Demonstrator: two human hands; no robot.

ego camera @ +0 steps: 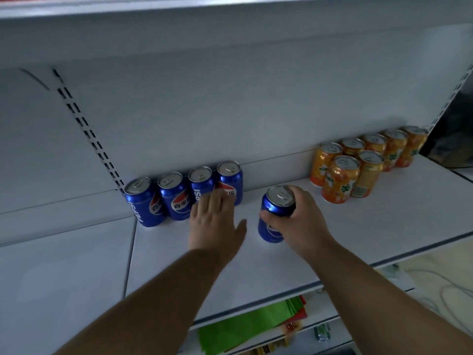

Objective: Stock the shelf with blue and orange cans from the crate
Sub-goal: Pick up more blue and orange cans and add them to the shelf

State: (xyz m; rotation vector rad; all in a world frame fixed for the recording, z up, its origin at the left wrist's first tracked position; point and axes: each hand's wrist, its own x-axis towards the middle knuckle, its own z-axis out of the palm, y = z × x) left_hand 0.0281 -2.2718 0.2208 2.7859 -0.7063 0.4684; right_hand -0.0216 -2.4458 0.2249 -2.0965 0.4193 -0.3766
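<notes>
A white shelf is shown, bounded behind by a pale back panel; a row of four blue cans is stood upright against that panel at the left, and a cluster of orange cans is grouped at the right. A fifth blue can is stood forward of the row, between the two groups; it is gripped near its top by the right hand, whose fingers are curled round the rim. The left hand is laid flat with fingers straight, its tips touching the two rightmost cans of the row; nothing is held by it.

Risks are judged as follows: the row could be toppled if the fifth can is pushed in at an angle; the steadying hand could be pinched between cans.

The crate is not in view; the lower shelf contents are cut off; the labels are partly blurred.
</notes>
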